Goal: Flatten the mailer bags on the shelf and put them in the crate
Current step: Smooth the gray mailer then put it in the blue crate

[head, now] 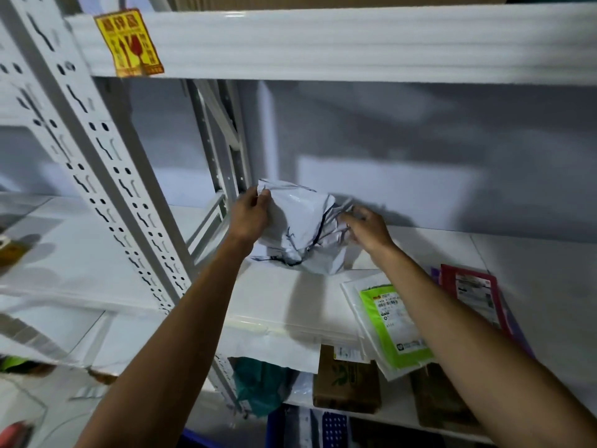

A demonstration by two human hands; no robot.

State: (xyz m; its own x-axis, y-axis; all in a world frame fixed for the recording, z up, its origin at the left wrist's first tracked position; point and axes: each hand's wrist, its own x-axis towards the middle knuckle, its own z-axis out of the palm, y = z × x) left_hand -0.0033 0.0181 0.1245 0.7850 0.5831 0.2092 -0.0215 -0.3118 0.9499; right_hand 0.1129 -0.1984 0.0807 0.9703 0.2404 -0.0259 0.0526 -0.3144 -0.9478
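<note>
A crumpled white mailer bag (300,227) with dark edge lines sits on the white shelf (284,295), towards the back. My left hand (250,215) grips its upper left corner, thumb curled over the edge. My right hand (366,227) touches the bag's crinkled right side with fingers bent into the folds. Flat on the shelf to the right lie a white and green mailer bag (387,321) and a red one (475,294), partly hidden by my right forearm. No crate is clearly in view.
A perforated white upright (106,176) stands left of the bay. The shelf above (323,43) carries a yellow fragile sticker (129,43). Below are brown cardboard boxes (347,379), a green bag (258,383) and something blue (326,428) at the bottom edge.
</note>
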